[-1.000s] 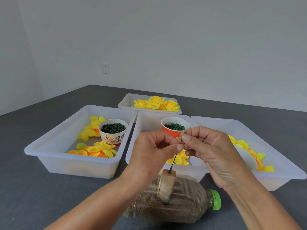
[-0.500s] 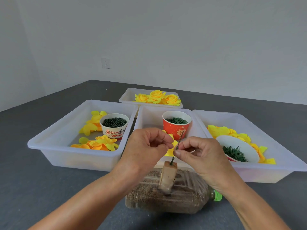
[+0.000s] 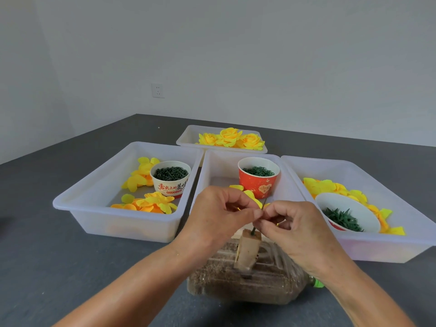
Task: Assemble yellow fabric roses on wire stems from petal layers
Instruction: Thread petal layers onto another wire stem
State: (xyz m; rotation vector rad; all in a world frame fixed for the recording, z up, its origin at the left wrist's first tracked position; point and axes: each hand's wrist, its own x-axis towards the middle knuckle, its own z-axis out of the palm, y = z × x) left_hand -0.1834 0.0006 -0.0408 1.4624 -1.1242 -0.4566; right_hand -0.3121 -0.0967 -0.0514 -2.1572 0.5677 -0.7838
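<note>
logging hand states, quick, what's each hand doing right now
Left hand: fingers curled, pinching the wire stem.
Right hand: fingers curled, pinching the same wire stem above the wooden block.

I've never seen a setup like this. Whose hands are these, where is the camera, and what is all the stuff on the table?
There is no machine here: a person is working with bare hands, filmed by a camera worn on the head, looking down and forward. The left hand and right hand meet at a thin green wire stem, and both seem to pinch it. The stem stands in a small tan block on top of a plastic bottle lying on its side on the grey table. Behind are white trays. The left tray holds loose yellow petals and a cup of dark green bits. The far tray holds finished yellow roses.
</note>
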